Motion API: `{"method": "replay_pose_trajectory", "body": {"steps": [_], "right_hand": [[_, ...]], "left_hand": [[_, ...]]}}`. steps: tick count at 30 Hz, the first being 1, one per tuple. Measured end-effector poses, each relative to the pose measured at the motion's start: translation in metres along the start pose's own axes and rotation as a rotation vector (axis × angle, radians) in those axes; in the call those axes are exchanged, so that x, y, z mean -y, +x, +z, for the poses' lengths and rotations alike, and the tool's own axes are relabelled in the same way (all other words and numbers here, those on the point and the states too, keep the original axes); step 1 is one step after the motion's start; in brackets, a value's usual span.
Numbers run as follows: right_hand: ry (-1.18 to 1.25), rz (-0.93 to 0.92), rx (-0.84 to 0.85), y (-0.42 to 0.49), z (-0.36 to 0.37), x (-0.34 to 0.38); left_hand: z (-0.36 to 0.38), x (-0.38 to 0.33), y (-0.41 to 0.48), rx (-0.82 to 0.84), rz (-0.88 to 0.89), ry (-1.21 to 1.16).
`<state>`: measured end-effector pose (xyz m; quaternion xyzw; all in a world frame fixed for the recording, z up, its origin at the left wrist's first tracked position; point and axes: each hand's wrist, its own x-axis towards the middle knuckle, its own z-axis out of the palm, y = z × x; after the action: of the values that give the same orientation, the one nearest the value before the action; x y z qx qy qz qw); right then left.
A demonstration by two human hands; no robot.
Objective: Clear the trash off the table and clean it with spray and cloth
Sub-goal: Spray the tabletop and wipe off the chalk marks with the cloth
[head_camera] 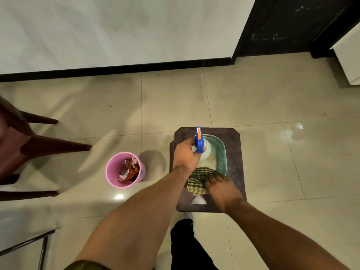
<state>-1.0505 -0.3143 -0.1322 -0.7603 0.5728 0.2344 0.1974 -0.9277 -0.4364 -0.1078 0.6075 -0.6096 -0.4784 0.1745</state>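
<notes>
A small dark brown stool [235,152] stands on the tiled floor with a green plastic basket [221,152] on it. My left hand [185,154] grips the neck of a white spray bottle with a blue trigger head [199,141] over the basket. A green-and-yellow checked cloth [198,179] hangs over the basket's near edge. My right hand [222,190] lies on the cloth's right side with fingers curled into it. A pink bin [114,172] to the left of the stool holds crumpled wrappers [129,171].
Dark red chair legs [56,147] reach in from the left. A metal frame [42,242] shows at the lower left. A black door frame [276,26] and a white cabinet [348,53] stand at the back right. My dark trouser leg [185,248] is below the stool.
</notes>
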Motion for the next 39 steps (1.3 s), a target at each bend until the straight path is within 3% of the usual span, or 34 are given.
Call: {"method": "replay_pose_trajectory", "body": {"steps": [8, 18, 20, 22, 24, 26, 29, 34, 39], "right_hand": [[0.086, 0.089, 0.139, -0.007, -0.026, 0.005], [0.479, 0.366, -0.329, -0.047, -0.072, 0.017], [0.682, 0.457, -0.435, -0.055, -0.087, 0.030], [1.069, 0.570, -0.479, -0.059, -0.108, 0.053], [1.476, 0.628, -0.431, -0.062, -0.129, 0.084], [1.680, 0.587, -0.313, -0.066, -0.143, 0.125], [1.790, 0.494, -0.165, -0.068, -0.150, 0.193], [1.918, 0.383, -0.075, -0.063, -0.151, 0.322], [1.988, 0.309, 0.130, -0.055, -0.142, 0.441]], "left_hand": [[-0.043, -0.005, -0.024, -0.063, 0.077, -0.064], [-0.098, -0.020, -0.076, -0.183, 0.120, -0.101], [-0.120, -0.019, -0.096, -0.232, 0.110, -0.068], [-0.144, -0.013, -0.119, -0.286, 0.090, -0.020], [-0.169, -0.004, -0.145, -0.305, 0.073, 0.028], [-0.195, 0.012, -0.178, -0.300, 0.075, 0.087], [-0.230, 0.052, -0.227, -0.351, 0.011, 0.121], [-0.289, 0.137, -0.312, -0.466, -0.252, -0.153], [-0.344, 0.210, -0.393, -0.446, -0.456, -0.054]]}}
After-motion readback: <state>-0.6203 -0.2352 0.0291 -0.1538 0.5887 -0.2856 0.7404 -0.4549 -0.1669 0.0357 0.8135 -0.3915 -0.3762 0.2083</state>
